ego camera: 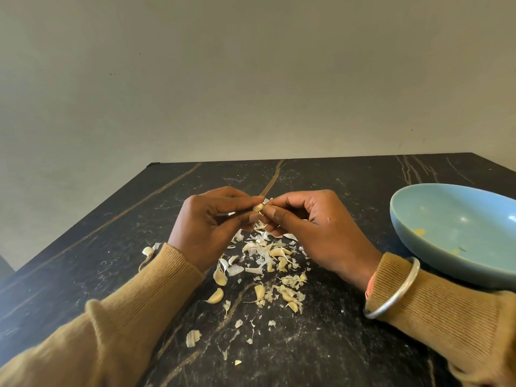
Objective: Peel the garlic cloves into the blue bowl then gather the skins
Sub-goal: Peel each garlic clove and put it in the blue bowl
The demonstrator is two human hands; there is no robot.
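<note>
A small pale garlic clove (258, 207) is pinched between the fingertips of my left hand (208, 227) and my right hand (312, 227), a little above the dark marbled table (307, 344). Below my hands lies a scatter of papery garlic skins (265, 254) mixed with several cloves, such as one clove (215, 296) near my left sleeve. The blue bowl (435, 263) stands at the right, beside my right wrist, with a few small yellowish bits inside.
A lone clove (147, 251) lies left of my left wrist. Loose skin flakes (193, 338) are strewn toward the near edge. A plain wall rises behind the table's far edge. A silver bangle (391, 291) sits on my right wrist.
</note>
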